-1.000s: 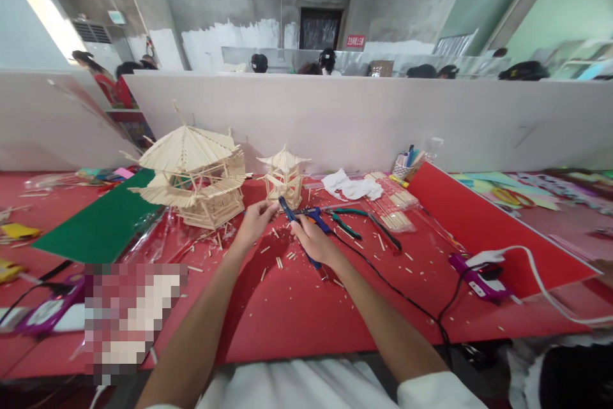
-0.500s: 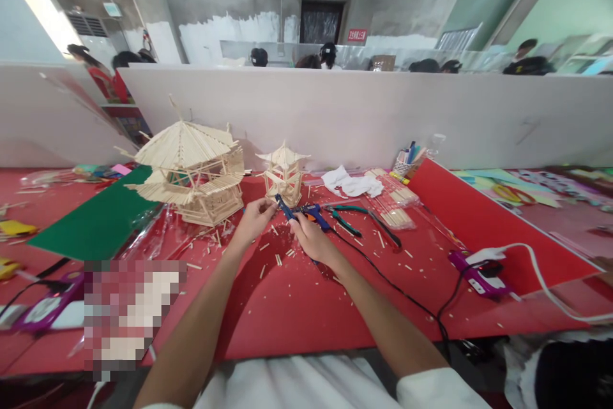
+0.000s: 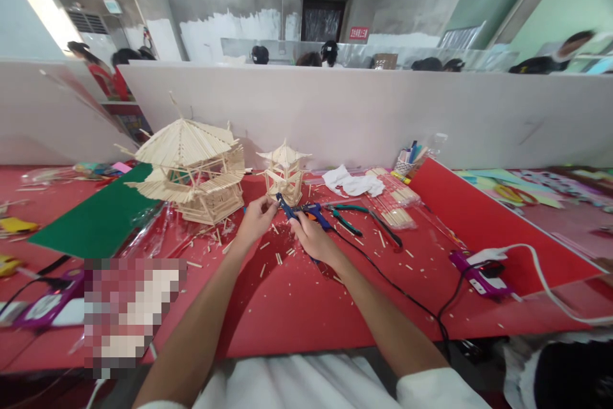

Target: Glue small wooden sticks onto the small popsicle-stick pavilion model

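My left hand (image 3: 256, 221) is closed in a pinch near the jaws of the tool; whatever is between the fingertips is too small to make out. In my right hand (image 3: 313, 240) is a pair of dark blue pliers (image 3: 286, 207), tips pointing up and left toward the left fingertips. Just behind the hands stands a small pavilion model (image 3: 284, 173) of pale wooden sticks. A larger stick pavilion (image 3: 189, 170) with two roof tiers sits to the left. Beside my right hand lies a blue glue gun (image 3: 317, 212) with a black cable.
Green-handled pliers (image 3: 352, 217), a white cloth (image 3: 352, 180) and bagged sticks (image 3: 397, 205) lie to the right. Stick offcuts litter the red table (image 3: 287, 326). Purple power strips (image 3: 481, 278) and cables lie at both sides. A pale partition (image 3: 359, 109) stands behind; people are beyond it.
Both hands and the pliers stay almost in place. The view has shifted very slightly. Beyond the partition, a person at the far right has moved to the right.
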Demonstrator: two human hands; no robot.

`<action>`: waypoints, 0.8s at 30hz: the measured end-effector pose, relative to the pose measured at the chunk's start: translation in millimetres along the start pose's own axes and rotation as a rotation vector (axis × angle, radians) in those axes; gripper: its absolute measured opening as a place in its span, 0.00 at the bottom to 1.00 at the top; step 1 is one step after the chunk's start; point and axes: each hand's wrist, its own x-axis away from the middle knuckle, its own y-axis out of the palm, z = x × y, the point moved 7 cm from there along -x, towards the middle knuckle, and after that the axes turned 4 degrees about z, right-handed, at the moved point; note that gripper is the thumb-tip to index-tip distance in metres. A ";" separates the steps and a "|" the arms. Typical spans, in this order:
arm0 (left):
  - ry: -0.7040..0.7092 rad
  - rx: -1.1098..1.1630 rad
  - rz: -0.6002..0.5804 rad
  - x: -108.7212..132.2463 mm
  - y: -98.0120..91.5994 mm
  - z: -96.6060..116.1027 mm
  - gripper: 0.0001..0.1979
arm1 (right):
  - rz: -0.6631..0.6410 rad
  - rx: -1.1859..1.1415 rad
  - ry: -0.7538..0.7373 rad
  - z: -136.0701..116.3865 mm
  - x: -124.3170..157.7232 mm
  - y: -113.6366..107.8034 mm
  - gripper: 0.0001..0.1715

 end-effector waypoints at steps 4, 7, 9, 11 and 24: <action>-0.016 -0.001 0.001 0.0 1.4 -1.8 0.16 | -0.001 0.013 -0.007 -0.5 0.1 -0.9 0.17; -0.005 0.001 0.016 0.3 1.2 -0.4 0.15 | -0.005 0.016 -0.006 -1.1 0.8 -1.4 0.17; 0.000 -0.001 0.024 0.9 1.1 0.7 0.15 | -0.004 0.019 -0.012 -2.0 1.3 -1.8 0.16; 0.003 -0.018 0.026 1.7 1.1 1.7 0.14 | 0.000 0.027 -0.026 -3.4 1.5 -2.3 0.16; 0.027 -0.200 0.043 3.8 0.1 1.9 0.13 | 0.012 0.045 -0.025 -2.5 0.3 -1.4 0.16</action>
